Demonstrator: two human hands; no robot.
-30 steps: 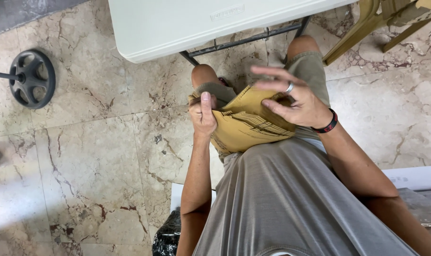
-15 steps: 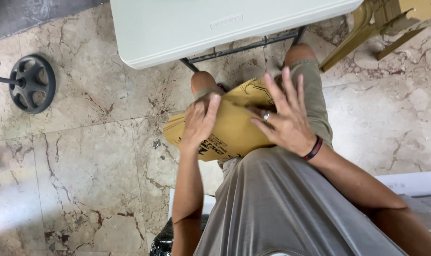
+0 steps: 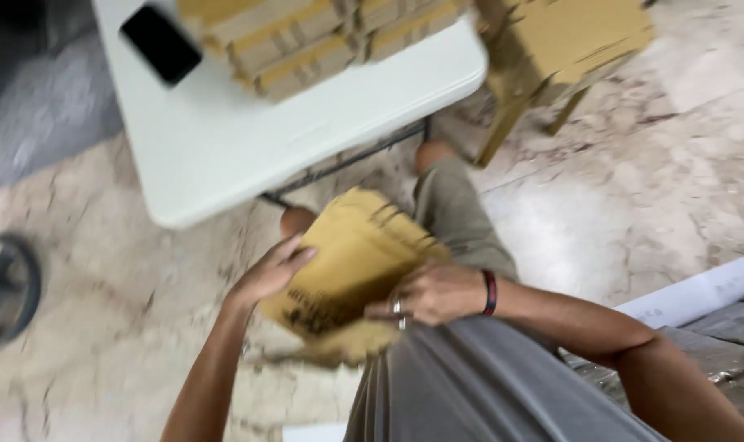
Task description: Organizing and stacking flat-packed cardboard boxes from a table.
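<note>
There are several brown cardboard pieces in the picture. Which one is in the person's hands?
The flat cardboard piece over the lap, held by the left hand and right hand. The other cardboard stacks lie on the white table, untouched.

Floor (image 3: 650, 188) under me is beige marble tile with brown veining and a bright glare patch to my right. White folding table (image 3: 249, 147) ahead on dark metal legs, boxes (image 3: 323, 37) stacked along its far side beside a black phone (image 3: 160, 43). Dark wheel (image 3: 4, 286) at far left; view blurred.
</note>
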